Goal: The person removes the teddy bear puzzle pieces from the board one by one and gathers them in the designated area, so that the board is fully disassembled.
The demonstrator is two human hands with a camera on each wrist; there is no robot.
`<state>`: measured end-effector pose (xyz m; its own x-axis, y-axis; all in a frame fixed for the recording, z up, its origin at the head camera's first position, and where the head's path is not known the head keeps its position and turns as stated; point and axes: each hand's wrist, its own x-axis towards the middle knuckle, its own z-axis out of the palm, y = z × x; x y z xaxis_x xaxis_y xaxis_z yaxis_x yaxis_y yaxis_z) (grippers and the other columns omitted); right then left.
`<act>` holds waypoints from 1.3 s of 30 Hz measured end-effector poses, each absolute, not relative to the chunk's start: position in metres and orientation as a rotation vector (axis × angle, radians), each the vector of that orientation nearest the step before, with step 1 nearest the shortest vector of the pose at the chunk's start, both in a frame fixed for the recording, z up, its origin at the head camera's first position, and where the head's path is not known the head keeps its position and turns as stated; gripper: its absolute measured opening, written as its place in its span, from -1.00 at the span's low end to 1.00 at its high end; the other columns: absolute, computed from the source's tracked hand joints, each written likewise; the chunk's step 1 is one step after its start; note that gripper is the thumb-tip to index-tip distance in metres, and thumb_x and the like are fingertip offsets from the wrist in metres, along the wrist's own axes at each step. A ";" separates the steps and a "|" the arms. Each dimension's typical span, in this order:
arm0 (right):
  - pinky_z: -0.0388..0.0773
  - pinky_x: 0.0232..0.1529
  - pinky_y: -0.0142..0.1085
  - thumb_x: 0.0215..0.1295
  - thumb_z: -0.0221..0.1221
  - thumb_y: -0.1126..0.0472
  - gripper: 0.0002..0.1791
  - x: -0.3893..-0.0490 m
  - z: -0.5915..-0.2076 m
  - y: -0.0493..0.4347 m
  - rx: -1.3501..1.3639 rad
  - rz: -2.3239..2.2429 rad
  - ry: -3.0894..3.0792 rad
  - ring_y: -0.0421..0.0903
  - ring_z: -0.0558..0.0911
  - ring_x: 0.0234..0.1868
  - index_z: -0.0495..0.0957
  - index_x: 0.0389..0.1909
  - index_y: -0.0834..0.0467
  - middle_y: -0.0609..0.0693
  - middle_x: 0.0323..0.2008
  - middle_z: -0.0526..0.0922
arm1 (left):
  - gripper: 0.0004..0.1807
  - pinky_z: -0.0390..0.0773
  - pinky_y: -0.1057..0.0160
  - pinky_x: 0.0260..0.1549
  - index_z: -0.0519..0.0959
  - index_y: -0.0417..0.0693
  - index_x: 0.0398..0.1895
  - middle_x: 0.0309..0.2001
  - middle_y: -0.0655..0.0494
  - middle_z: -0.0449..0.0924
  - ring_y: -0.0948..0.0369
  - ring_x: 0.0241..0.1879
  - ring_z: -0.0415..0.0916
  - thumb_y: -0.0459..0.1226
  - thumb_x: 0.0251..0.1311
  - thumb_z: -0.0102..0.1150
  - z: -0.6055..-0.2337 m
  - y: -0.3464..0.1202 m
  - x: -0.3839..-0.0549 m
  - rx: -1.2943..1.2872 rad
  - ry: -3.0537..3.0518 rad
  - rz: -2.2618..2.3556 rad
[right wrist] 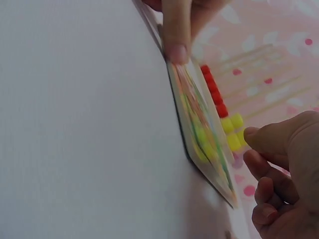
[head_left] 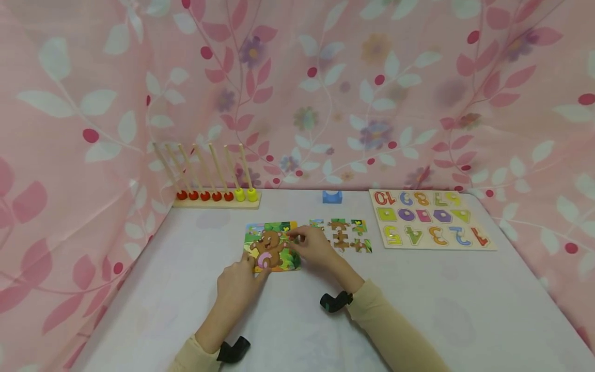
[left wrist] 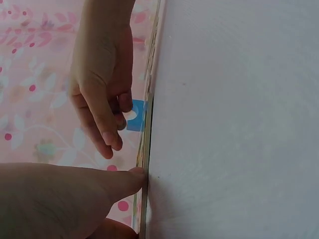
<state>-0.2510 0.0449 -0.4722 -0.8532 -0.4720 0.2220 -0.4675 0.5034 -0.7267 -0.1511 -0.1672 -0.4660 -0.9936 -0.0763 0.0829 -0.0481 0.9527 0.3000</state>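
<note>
A flat picture board (head_left: 267,248) with a brown bear on it lies on the table in the head view. My left hand (head_left: 237,284) grips its near left corner, thumb at the front edge and fingers along the left side. In the left wrist view the left thumb (left wrist: 117,184) touches the board's edge. My right hand (head_left: 316,250) hovers at the board's right side with loosely bent fingers. No thing shows between those fingers in the right wrist view, where the right hand (right wrist: 286,174) is apart from the board. Several jigsaw pieces (head_left: 341,237) lie just beyond the right hand, some partly hidden by it.
At the back left stands a wooden peg rack (head_left: 218,204) with red and yellow beads. A blue block (head_left: 332,197) with a curved notch sits at the back. To the right lies a number puzzle board (head_left: 429,219). Pink floral cloth (head_left: 297,93) surrounds the white table (head_left: 409,310).
</note>
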 end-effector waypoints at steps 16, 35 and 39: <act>0.43 -0.25 -0.32 0.38 0.39 0.25 -0.75 -0.244 -0.489 0.039 -0.720 -1.249 2.749 -0.17 0.49 -0.29 0.76 0.03 0.20 -0.04 -0.24 0.70 | -0.57 0.70 -0.21 -0.20 0.73 -0.34 0.06 0.28 -0.38 0.60 -0.29 -0.14 0.74 -0.14 0.36 0.42 -0.475 -0.165 -0.160 -0.295 -2.814 -0.510; 0.57 -0.16 -0.24 0.36 0.39 0.24 -0.69 -0.228 -0.483 0.031 -0.838 -1.115 2.757 -0.09 0.62 -0.16 0.74 0.07 0.26 0.07 -0.10 0.72 | -0.45 0.69 -0.12 -0.03 0.69 -0.26 0.24 0.28 -0.23 0.65 -0.22 0.00 0.73 -0.06 0.35 0.42 -0.487 -0.173 -0.165 -0.573 -2.815 -0.525; 0.58 -0.11 -0.22 0.35 0.42 0.19 -0.63 -0.220 -0.484 0.029 -0.860 -1.084 2.747 -0.10 0.63 -0.13 0.73 0.11 0.27 0.06 -0.10 0.71 | -0.44 0.71 -0.10 -0.07 0.67 -0.26 0.26 0.29 -0.22 0.64 -0.20 -0.04 0.76 -0.07 0.36 0.42 -0.485 -0.177 -0.160 -0.544 -2.857 -0.557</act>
<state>-0.2197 0.0288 -0.4836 -0.8416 -0.5222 0.1377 -0.4756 0.5958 -0.6472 -0.1600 -0.1772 -0.4848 -0.9168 0.3178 0.2418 0.3854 0.8629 0.3270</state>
